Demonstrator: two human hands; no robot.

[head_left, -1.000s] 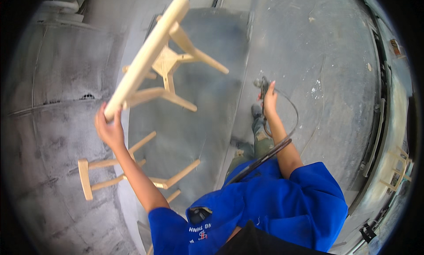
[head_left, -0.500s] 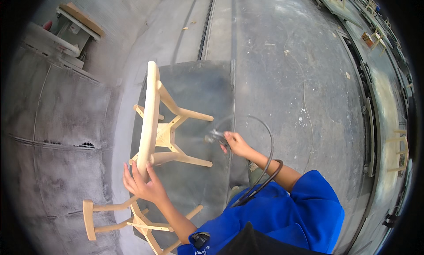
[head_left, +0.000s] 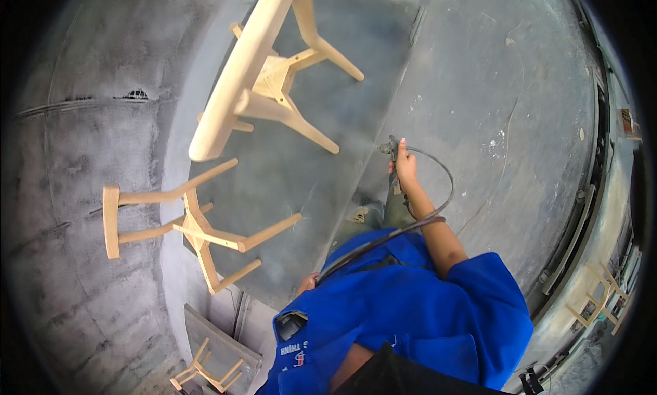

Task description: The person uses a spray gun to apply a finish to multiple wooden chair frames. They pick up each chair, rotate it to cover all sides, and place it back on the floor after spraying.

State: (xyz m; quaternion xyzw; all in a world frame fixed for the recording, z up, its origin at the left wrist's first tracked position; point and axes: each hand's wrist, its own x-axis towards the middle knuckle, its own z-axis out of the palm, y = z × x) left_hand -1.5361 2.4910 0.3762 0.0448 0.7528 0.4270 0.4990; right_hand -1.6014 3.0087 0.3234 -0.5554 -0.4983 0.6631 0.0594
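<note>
My right hand [head_left: 406, 168] is closed around a metal spray gun [head_left: 387, 147], whose nozzle points left toward a pale wooden chair frame [head_left: 277, 77]. Open space separates the gun from the chair's legs. A dark hose [head_left: 448, 179] loops from the gun past my forearm to my waist. My left hand [head_left: 306, 284] shows only in small part, low beside the hose at my blue shirt; its fingers are mostly hidden. Left of my body stands a second wooden chair frame [head_left: 195, 224], apart from both hands.
Both nearby chair frames stand on a dark, flat panel [head_left: 274, 189]. A dusty grey wall [head_left: 102, 142] rises on the left. Another chair frame [head_left: 204, 371] is at lower left, and one more frame [head_left: 599, 296] stands beyond a rail [head_left: 571, 237] at right.
My left hand has let go of the large chair's top rail and drawn back to my waist. My view has shifted, bringing the second chair further up. The spray gun stays in my right hand.
</note>
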